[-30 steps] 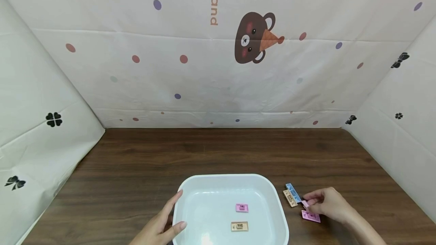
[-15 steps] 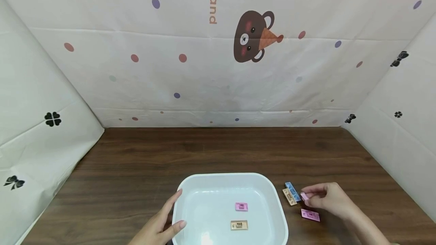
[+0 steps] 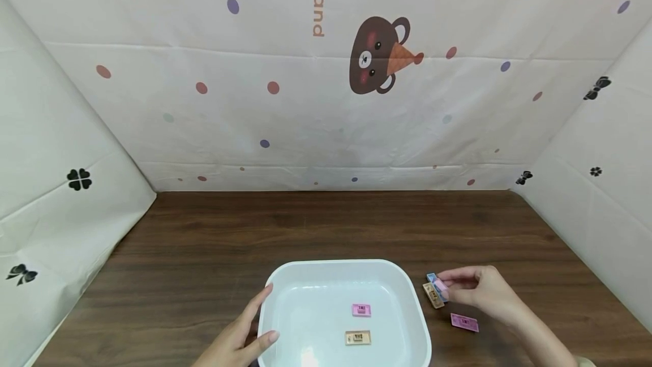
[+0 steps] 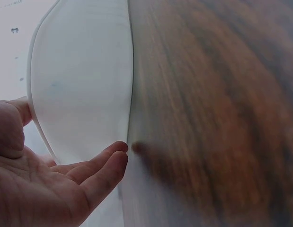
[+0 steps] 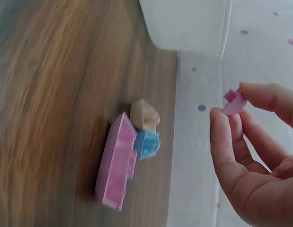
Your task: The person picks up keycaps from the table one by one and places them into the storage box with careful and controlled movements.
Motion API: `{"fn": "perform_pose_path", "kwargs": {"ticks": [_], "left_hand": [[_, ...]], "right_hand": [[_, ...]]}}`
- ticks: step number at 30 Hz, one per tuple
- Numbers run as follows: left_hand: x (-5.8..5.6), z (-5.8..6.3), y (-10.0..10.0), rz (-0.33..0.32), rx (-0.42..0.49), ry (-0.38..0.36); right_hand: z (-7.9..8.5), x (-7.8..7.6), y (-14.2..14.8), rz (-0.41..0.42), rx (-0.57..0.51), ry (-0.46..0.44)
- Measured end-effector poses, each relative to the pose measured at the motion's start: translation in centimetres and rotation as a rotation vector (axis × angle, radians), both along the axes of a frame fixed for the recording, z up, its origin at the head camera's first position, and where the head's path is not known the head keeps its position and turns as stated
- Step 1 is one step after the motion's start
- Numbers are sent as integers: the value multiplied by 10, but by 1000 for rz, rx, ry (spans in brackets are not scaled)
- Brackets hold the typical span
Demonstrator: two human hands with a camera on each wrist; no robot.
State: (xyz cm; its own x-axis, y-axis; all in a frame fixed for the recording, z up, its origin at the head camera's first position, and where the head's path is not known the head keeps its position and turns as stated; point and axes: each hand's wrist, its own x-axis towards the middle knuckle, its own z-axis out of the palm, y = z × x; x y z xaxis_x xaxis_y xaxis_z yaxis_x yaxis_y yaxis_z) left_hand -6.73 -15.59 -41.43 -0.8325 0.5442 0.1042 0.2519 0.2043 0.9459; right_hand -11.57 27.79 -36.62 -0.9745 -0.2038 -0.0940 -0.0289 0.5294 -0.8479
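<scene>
Pink piece between two and three o'clock of white tray

Left hand grips the white tray at nine o'clock, thumb over the rim. Inside lie a tan block and a pink block, lettering too small to read. At three o'clock lies another pink block. The right hand pinches the pink piece near a blue block and second tan block. Far off at twelve, cloth reads "and" sideways, with "ife" cut short.

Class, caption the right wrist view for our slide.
Right hand pinching a small pink piece, with a larger pink block, blue block and tan block on the wooden table.
</scene>
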Motion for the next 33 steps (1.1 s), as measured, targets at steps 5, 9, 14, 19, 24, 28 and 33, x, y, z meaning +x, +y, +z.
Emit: {"fn": "perform_pose_path", "kwargs": {"ticks": [5, 9, 14, 19, 24, 28, 33], "left_hand": [[0, 0, 0, -1, 1, 2], [0, 0, 0, 7, -3, 12], [1, 1, 1, 7, -6, 16], [1, 1, 1, 15, -13, 9], [0, 0, 1, 18, -10, 3], [0, -1, 1, 21, -6, 2], [0, -1, 1, 22, -8, -8]], "right_hand": [[4, 1, -12, -29, -48, 9], [7, 2, -19, -40, -90, -16], [9, -1, -26, 5, -72, 6], [11, -4, -33, 24, -79, 10], [11, -6, -41, 41, -92, 22], [13, -7, -47, 65, -102, 20], [15, -8, -55, 80, -107, 13]]}}
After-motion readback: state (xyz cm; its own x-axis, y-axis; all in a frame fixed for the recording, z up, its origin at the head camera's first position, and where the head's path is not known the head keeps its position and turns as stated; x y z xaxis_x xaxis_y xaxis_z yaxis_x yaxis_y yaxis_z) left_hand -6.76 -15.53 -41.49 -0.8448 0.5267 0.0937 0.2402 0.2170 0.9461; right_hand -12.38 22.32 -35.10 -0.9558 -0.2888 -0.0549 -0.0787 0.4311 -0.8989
